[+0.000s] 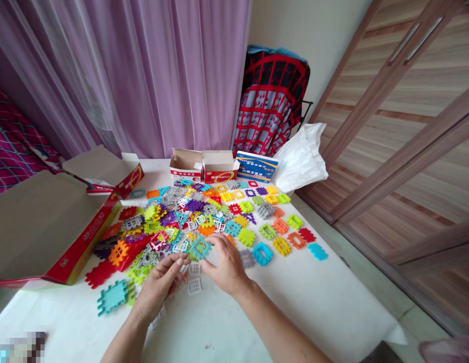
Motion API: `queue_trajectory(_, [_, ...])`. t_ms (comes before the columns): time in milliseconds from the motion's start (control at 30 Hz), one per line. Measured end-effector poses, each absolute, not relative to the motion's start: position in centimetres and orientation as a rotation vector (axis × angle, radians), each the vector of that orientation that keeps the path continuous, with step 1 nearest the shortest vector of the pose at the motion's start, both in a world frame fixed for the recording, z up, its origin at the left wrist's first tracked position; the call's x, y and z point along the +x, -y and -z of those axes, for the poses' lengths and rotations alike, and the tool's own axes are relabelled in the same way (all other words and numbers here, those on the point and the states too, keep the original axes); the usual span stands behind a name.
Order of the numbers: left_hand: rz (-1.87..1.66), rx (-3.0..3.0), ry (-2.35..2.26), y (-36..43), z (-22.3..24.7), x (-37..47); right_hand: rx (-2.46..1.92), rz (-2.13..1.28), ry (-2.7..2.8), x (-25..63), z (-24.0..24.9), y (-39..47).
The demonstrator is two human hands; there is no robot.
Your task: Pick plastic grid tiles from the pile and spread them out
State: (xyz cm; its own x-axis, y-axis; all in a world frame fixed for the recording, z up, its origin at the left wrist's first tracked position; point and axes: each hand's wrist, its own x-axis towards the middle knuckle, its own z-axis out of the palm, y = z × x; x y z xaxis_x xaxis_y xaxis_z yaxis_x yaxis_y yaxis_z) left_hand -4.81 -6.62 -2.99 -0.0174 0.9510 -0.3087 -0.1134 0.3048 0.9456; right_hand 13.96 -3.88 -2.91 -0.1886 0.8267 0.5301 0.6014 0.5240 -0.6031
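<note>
- Okay, so the star here is the teal piece (204, 248), up off the table at the near edge of the pile, between both hands. Some lime green shows at it; can't tell if that's joined on.
- Right hand (227, 264): thumb and fingertips look clamped on its right edge, thumb low, fingers up top.
- Left hand (166, 279): thumb and fingertips bunched together just beside the teal piece. Can't tell if anything's pinched in there.
- Handling, my guess: very light, stiff plastic, a bit slick on the flat faces. Not fragile overall, though thin bars might flex if squeezed hard. I'd hold it by the notched rim, since the teeth give fingertips something to catch.
- Counts! One big solid teal panel (112, 296), front left. Two clear white window pieces, a nearer one (195, 286) and one behind it (195, 268), between the hands, plus one partly hidden by the left wrist.
- Right side of the spread: one blue frame piece (270, 256) and one solid blue piece (318, 251). The pile (192, 205) itself overlaps too much to count honestly.
- Packaging: one large red box (83, 247), one smaller box (130, 181) behind it, seemingly two little boxes at the back, one blue box (257, 166), one white bag (302, 159).
</note>
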Motion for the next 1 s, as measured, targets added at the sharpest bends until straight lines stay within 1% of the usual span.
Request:
queue_trajectory(200, [-1.098,0.847,-1.308,6.5,2.7,-5.0,-1.499,-0.216,1.787,19.8,3.1,0.6])
queue_trajectory(400, [-1.055,0.9,-1.32,6.6,3.1,-5.2,-1.761,-0.284,1.84,22.9,2.9,-2.5])
queue_trajectory(733, [-1.022,0.905,-1.338,6.5,3.2,-5.2,-1.8,-0.425,1.901,23.1,3.2,-3.4])
queue_trajectory(1000, [-1.01,0.897,-1.341,6.5,2.9,-5.1,-1.831,-0.448,1.95,23.0,3.6,-3.6])
